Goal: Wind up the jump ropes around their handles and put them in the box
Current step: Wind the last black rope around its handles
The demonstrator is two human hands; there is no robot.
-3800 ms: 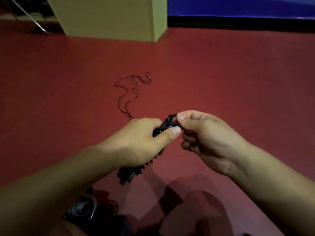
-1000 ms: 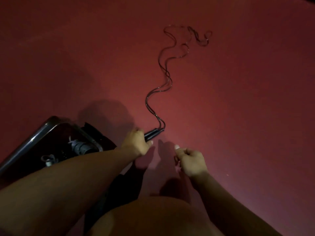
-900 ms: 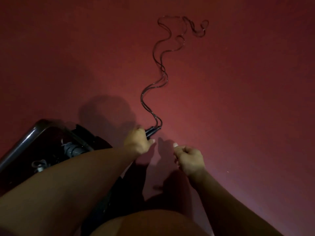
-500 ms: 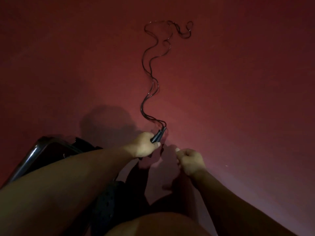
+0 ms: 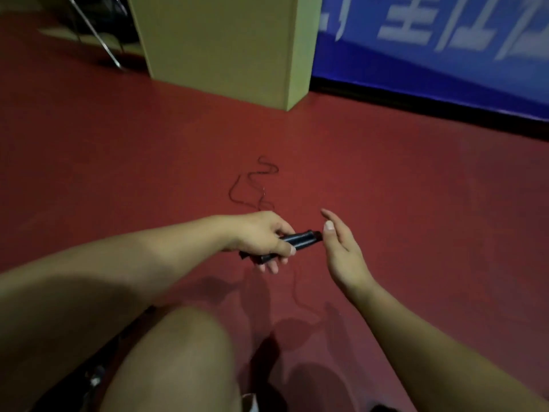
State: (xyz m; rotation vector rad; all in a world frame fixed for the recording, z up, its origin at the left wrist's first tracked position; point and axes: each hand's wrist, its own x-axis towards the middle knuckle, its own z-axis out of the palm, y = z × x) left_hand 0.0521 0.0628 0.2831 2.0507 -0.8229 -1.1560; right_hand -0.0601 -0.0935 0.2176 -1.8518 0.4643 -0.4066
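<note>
While your left hand (image 5: 261, 236) grips the black handles (image 5: 300, 239), right hand (image 5: 341, 248) open beside them, the rope (image 5: 252, 185) lies loose on the floor: winding barely begun; next, catch rope and wrap.

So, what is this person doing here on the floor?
The person is tidying a jump rope. The left hand grips the black handles, while the right hand is open beside their tip. Most of the thin rope lies loose on the red floor, not yet wound. A cardboard box stands ahead.
</note>
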